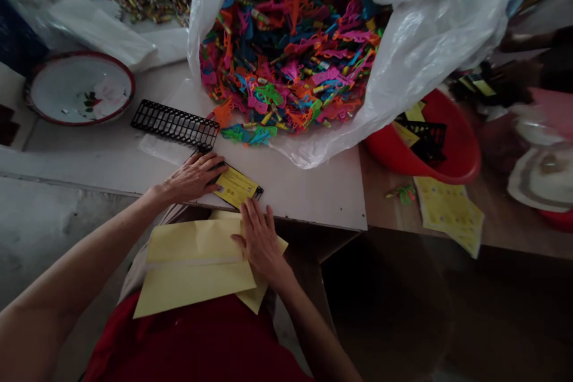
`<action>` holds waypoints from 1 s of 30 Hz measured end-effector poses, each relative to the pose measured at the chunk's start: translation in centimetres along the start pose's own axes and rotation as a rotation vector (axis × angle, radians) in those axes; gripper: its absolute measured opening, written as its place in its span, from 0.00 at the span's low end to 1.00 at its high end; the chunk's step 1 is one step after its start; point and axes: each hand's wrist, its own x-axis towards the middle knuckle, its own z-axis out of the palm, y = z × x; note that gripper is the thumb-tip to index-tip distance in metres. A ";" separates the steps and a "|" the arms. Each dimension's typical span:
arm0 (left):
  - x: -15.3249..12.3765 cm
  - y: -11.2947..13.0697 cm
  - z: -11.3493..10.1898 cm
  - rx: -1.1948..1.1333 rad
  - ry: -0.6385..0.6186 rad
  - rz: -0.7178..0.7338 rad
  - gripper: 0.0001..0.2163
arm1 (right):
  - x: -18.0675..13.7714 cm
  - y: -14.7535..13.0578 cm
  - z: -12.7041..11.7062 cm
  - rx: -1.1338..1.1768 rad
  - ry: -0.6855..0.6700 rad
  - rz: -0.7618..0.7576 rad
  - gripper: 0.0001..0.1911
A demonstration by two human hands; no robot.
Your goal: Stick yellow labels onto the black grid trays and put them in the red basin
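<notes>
A yellow label (236, 185) lies over a small black plastic basket (259, 192) at the table's front edge; most of the basket is hidden. My left hand (194, 178) rests flat across the label's left end with its fingers stretched out. At the label's lower right edge are the fingertips of my right hand (262, 239), extended and slightly apart. Pale yellow sheets (197, 268) lie on my lap, partly behind my right hand. Just beyond my left hand sits another black lattice basket (174, 124).
A large white plastic bag (416, 54) full of colourful plastic pieces (290, 59) stands at the back. To the left is a red-rimmed white basin (78, 89). A red bowl (465, 149) holding black baskets and yellow label sheets (447, 206) are at the right.
</notes>
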 end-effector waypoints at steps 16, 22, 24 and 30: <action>-1.0 0.9 0.6 0.067 0.041 -0.079 0.22 | 6.2 1.3 2.7 0.032 0.250 0.063 0.34; -1.0 2.8 0.4 0.117 0.090 -0.013 0.22 | 4.8 2.3 1.8 -0.031 0.224 0.057 0.34; -1.0 2.9 0.0 0.157 0.152 0.002 0.19 | 3.5 2.6 0.3 -0.049 0.209 0.018 0.36; 1.5 -3.6 -2.2 0.235 0.302 -0.258 0.23 | -3.3 6.1 -7.3 -0.253 0.449 -0.024 0.37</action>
